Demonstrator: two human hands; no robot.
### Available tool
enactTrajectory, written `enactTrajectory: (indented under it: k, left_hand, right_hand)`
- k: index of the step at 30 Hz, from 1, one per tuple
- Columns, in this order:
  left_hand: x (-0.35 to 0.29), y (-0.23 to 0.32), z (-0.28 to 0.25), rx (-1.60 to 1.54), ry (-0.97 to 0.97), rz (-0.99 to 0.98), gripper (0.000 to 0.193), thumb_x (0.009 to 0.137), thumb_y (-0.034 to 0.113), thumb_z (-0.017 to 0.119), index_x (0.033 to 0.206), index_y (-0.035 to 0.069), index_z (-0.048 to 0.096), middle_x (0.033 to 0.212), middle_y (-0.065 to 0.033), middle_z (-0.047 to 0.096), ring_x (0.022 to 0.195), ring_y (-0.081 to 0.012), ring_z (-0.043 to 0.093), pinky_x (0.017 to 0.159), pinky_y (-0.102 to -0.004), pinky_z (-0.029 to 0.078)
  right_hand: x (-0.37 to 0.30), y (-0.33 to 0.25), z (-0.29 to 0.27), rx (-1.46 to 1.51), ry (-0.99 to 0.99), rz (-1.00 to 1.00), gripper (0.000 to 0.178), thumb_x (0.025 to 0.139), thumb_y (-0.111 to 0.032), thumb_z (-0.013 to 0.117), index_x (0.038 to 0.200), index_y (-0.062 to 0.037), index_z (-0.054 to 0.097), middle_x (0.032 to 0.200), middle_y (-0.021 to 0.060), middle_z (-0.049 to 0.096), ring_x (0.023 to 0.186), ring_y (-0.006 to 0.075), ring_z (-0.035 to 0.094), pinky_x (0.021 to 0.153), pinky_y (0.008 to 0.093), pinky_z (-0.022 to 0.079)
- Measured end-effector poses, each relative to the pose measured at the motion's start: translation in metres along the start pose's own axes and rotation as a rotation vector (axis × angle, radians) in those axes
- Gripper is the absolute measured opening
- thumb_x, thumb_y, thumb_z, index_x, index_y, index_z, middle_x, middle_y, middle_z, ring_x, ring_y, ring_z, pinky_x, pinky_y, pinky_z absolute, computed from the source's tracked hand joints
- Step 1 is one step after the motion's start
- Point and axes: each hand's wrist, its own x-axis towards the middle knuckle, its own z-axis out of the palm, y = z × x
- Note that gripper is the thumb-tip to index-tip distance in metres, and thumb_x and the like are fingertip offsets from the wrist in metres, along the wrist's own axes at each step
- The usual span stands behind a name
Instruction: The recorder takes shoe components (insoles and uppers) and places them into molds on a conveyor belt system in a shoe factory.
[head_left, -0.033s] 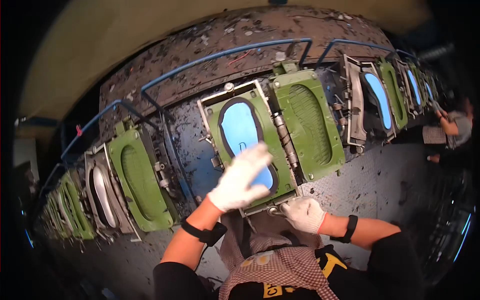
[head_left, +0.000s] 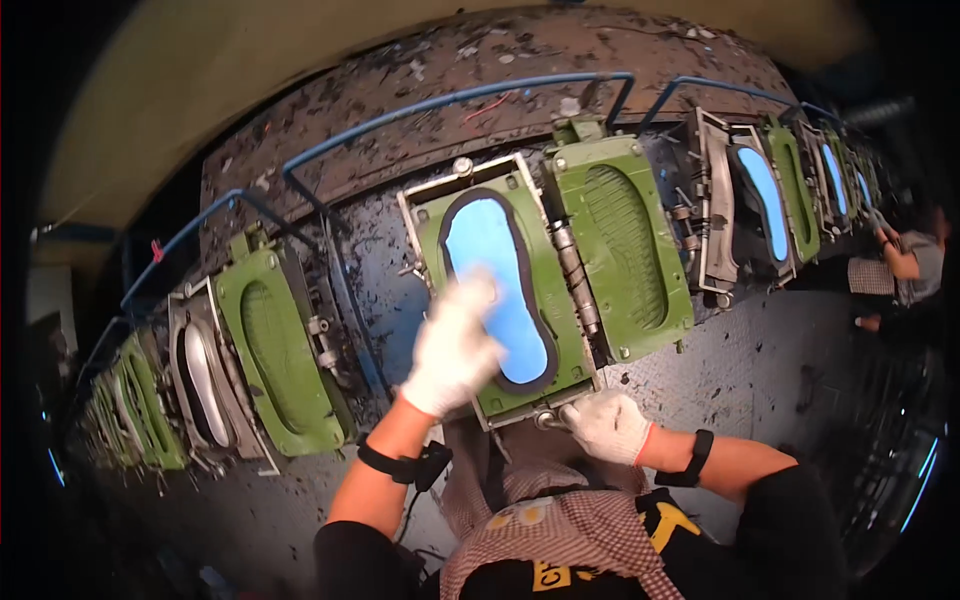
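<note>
left hand (head_left: 455, 345) slid lower-left off blue insole (head_left: 497, 285)

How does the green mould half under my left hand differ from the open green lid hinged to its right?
The mould half holds a blue sole-shaped piece ringed in dark; the lid shows only a bare green ribbed sole imprint. The left hand lies over the mould half's lower part, while no hand touches the lid. The right hand grips at the mould half's near edge. Both are green, rectangular and sole-shaped inside.

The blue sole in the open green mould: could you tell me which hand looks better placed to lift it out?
Probably the left hand: its gloved fingers lie on the blue sole. The right hand is at the green mould's lower edge, by a metal fitting.
</note>
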Motion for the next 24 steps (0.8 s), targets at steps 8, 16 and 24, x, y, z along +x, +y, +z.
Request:
enactTrajectory:
  k: [8,16,24]
  left_hand:
    - [-0.040,-0.117,0.056,-1.418,0.817,-0.757,0.072,0.104,0.061,0.039,0.136,-0.002,0.054,0.140,-0.0197,0.059,0.126,-0.0320,0.057,0.110,-0.0395,0.038]
    - [-0.140,0.044,0.067,-0.160,0.575,-0.741,0.026,0.093,0.022,0.067,0.110,0.004,0.071,0.107,-0.0186,0.070,0.110,-0.0341,0.065,0.097,-0.0437,0.050]
    - [-0.062,0.096,0.082,0.325,0.418,-0.261,0.042,0.082,0.009,0.076,0.122,0.004,0.064,0.132,-0.0218,0.060,0.126,-0.0431,0.055,0.106,-0.0467,0.047]
  right_hand:
    - [0.020,0.013,-0.021,-0.039,-0.065,-0.230,0.007,0.080,-0.016,0.063,0.082,-0.0093,0.059,0.074,0.0083,0.062,0.070,0.0269,0.067,0.062,0.0394,0.049]
    - [0.000,0.030,-0.062,0.332,0.036,-0.137,0.042,0.083,-0.031,0.075,0.112,-0.0042,0.061,0.092,0.0154,0.065,0.086,0.0348,0.067,0.076,0.0451,0.053]
    - [-0.046,0.077,-0.086,0.429,0.054,-0.119,0.046,0.087,-0.030,0.071,0.125,-0.0075,0.059,0.095,0.0159,0.065,0.088,0.0366,0.066,0.078,0.0451,0.053]
